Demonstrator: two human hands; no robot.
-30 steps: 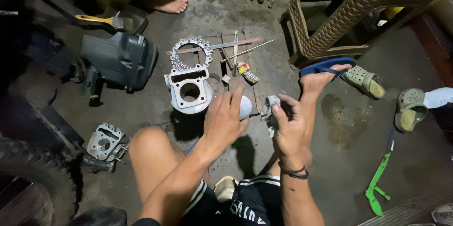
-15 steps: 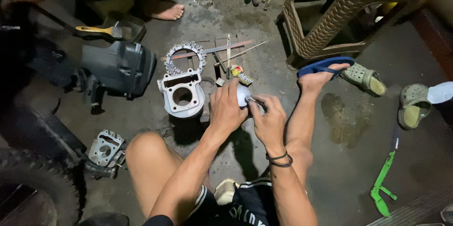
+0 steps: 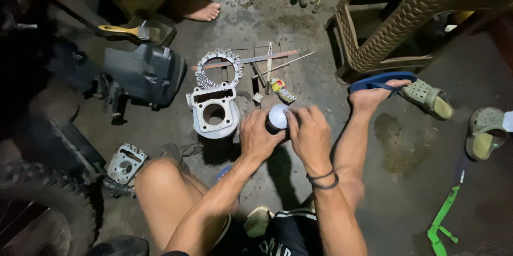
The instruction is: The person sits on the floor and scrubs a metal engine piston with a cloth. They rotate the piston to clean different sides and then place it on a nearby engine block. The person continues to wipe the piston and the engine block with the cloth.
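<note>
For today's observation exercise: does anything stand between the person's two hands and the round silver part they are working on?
Nothing visible does. The left hand and right hand both already clasp the round silver part from either side. The cylinder block lies on the floor beside the left hand, not between.

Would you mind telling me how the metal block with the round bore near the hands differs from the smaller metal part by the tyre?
The cylinder block is larger and brightly lit; the smaller casting is dimmer, in shadow. The cylinder block lies just left of the left hand; the smaller casting sits beyond the knee, by the tyre. Both are grey metal, have a round bore and rest on the concrete floor.
</note>
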